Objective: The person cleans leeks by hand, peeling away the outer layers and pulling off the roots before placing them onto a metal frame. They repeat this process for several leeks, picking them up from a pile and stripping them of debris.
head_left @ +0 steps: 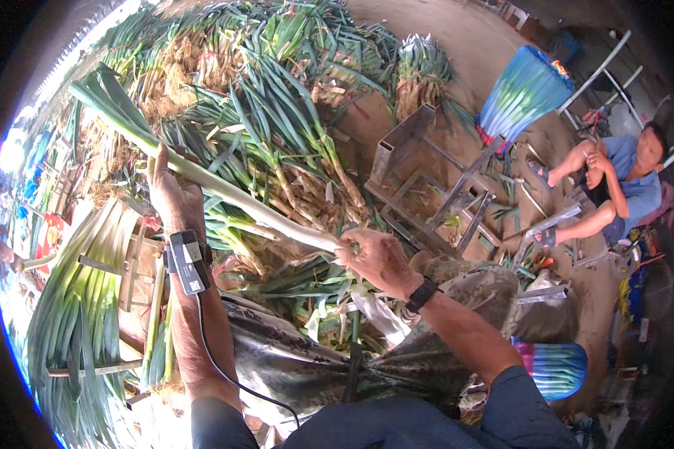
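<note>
A long green onion (pixel 254 209) stretches slantwise across the middle, its green leaves at upper left and its clean white shank running down to the right. My left hand (pixel 174 193) is closed around it where the leaves begin. At the white end, the fingers of my right hand (pixel 380 260) are pinched on the shank. Torn outer leaves and pale peelings (pixel 378 318) lie between my knees, below the right hand. Just beyond the stalk, unpeeled green onions (pixel 314 161) with brown roots lie heaped.
Cleaned green onions (pixel 101 262) lie on a wooden rack at left. A metal frame (pixel 427 191) stands at centre right, near a wrapped bundle (pixel 524 93). Another wrapped bundle (pixel 558 370) is by my right elbow. A person (pixel 621 183) sits at far right. A cable (pixel 217 359) runs along my left forearm.
</note>
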{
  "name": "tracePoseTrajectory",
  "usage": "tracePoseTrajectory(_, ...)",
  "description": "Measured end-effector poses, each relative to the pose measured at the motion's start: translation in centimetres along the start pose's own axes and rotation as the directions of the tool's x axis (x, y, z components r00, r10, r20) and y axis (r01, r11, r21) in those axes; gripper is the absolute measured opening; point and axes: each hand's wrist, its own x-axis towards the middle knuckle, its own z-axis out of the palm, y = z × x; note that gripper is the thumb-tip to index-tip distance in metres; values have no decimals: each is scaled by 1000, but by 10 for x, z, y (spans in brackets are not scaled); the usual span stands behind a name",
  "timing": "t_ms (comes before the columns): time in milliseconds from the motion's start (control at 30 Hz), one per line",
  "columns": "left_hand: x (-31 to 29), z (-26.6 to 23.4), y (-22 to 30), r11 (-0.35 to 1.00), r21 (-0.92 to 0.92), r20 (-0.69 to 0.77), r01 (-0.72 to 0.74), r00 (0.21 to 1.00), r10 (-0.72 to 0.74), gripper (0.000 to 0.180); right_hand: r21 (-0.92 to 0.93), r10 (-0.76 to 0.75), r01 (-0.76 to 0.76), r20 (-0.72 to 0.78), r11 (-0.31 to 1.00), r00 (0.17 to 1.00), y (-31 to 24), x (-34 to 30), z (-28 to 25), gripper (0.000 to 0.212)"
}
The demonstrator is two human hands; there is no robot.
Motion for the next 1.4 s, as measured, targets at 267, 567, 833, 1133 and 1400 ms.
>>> tracePoseTrajectory(267,-1,2,-9,996,-57,28,65,998,-63,17,-134,-66,58,-54,989,996,2,14,13,20)
tracePoseTrajectory(567,-16,15,5,986,-98,53,138,990,-133,22,-71,1,-8,-98,997,995,18,6,16,7)
tracePoseTrajectory(833,17,-16,17,916,-355,471,186,882,3,34,-134,318,-299,163,945,934,38,-21,1,18)
tracePoseTrajectory(1133,5,-9,19,942,-309,383,129,924,-1,33,55,-92,92,-3,994,996,-34,4,-14,39)
tracePoseTrajectory(1400,15,-10,21,974,-227,243,2,968,55,40,131,16,-33,129,991,991,-23,-5,-7,56)
